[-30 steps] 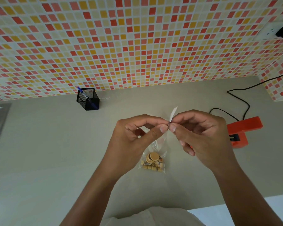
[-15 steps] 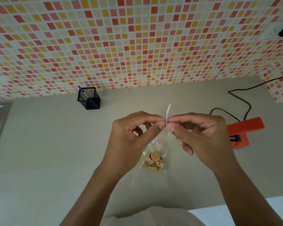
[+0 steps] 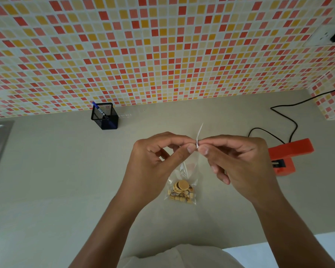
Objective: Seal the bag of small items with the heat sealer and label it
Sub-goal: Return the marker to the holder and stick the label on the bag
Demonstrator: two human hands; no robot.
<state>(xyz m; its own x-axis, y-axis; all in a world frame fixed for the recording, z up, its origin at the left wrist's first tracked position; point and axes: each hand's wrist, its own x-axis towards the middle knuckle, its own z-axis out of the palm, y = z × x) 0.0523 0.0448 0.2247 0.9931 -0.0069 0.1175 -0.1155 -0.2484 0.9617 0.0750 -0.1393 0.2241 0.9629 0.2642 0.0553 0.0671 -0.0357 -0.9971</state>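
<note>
Left hand and right hand: thumb and forefinger fingers of each pinch one small white label strip. The clear bag of small items lies on the tabletop at 6 o'clock of the pinch. The orange heat sealer stands at 3 o'clock.

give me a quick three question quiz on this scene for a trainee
1. True or false: the orange heat sealer lies to the right of the bag of small items.
2. What do the left hand and right hand pinch between them? A) a thin white strip B) scissors C) a roll of tape
3. Fill in: the blue pen stands in a black mesh ____.
Key: 1 true; 2 A; 3 pen holder.
</note>
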